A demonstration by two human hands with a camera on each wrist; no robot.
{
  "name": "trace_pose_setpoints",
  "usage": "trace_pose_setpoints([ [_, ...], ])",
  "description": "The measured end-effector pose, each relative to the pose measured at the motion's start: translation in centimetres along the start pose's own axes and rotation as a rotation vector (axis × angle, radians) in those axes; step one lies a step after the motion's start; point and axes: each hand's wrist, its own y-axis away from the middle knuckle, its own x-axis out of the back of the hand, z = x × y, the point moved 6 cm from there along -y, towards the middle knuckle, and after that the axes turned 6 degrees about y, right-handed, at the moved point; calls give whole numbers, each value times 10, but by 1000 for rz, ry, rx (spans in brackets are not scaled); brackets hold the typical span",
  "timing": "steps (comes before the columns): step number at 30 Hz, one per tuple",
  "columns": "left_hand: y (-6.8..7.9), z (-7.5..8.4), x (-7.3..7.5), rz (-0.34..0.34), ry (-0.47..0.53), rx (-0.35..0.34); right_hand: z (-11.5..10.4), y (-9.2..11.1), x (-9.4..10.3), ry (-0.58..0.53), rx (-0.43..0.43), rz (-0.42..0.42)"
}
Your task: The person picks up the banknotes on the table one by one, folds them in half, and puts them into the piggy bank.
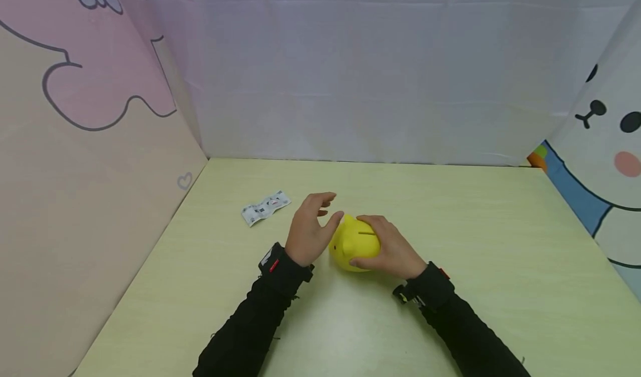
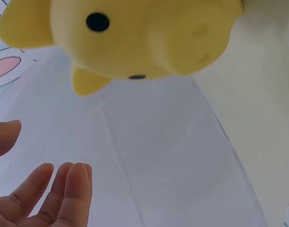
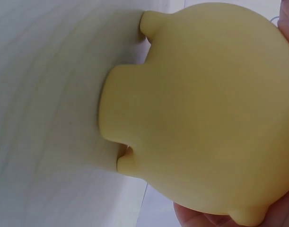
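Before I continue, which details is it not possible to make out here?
Small packet, head view: its print is too small to read.
Yellow piggy bank, all views: its inside is hidden by its own wall.
Left hand, left wrist view: the left and lower edges cut off part of it.
White printed figure, head view: the right edge cuts it.

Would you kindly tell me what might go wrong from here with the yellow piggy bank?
Only the right hand grips the rounded piggy bank, so it might slip if lifted that way. The left hand, open and close beside it, could nudge it sideways if it moved in carelessly.
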Motion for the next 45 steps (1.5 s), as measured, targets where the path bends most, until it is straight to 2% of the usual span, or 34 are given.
trace_pose_setpoints([
  [7,-3,-14,29,76,20,76,1,0,0,4,-3,8],
  [12,-4,-30,49,98,31,178,0,0,0,3,1,9],
  [23,-5,-78,85,133,-74,340,-1,0,2,16,7,8],
  [33,0,-124,95,81,-106,458,-1,1,2,19,11,8],
  [40,4,-151,96,29,-74,589,0,0,2,15,5,8],
  [45,5,-167,97,-20,-62,657,1,1,2,6,-1,6],
])
